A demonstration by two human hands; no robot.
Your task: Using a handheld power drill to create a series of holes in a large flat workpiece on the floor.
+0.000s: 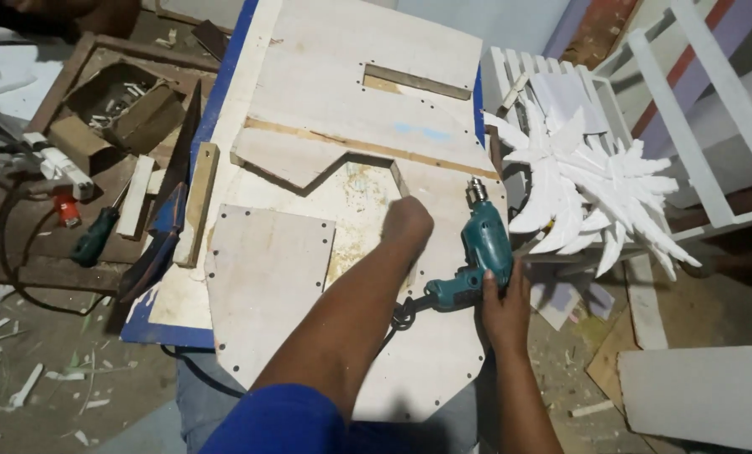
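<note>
Cluttered workshop: left hand [407, 220] pressing fisted on plywood panel [267, 277]; right hand [500, 303] gripping teal drill [477, 256] beside it; w/ panel pinned, bit won't wander.

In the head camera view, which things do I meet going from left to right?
Open brown cardboard box → green-handled screwdriver → upright wooden strip → left hand → teal electric drill → white carved wing-shaped ornament.

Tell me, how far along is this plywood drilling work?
Done: rows of small holes already line the edges of the pale cut plywood panel. In hand: the right hand grips the teal electric drill lying on the panel; the left hand presses the wood. What is left cannot be told.
</note>
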